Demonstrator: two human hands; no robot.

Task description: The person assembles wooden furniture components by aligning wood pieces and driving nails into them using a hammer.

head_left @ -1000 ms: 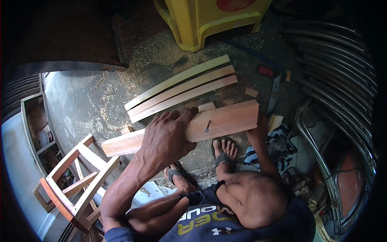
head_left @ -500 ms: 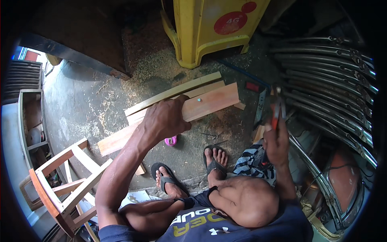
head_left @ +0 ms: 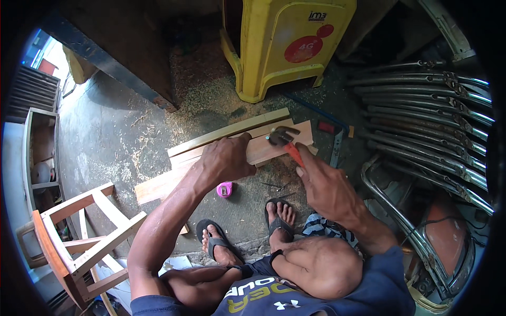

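My left hand [head_left: 225,158] is clamped over a pale wooden board [head_left: 155,187], pressing it down with the thumb along its near edge. This board lies slantwise on the floor, overlapping other wood strips [head_left: 226,136] behind it. In my right hand [head_left: 329,187] is a claw hammer [head_left: 291,147] with a red-orange handle. Its metal head is over the right part of the board; whether it touches cannot be told. A tiny greenish thing [head_left: 267,138] shows beside the head. A pink tape measure [head_left: 224,189] rests on the floor near my left hand.
A yellow plastic stand [head_left: 295,58] rises at the back. A partly built wooden frame [head_left: 87,239] leans at the left. Stacked metal tube frames [head_left: 416,100] fill the right side. A red block [head_left: 326,127] and a metal ruler [head_left: 336,150] lie right of the boards. Sawdust covers the floor.
My right hand has swung the hammer from raised at the right down and leftward over the board. My left hand stays on the board. The view has shifted slightly.
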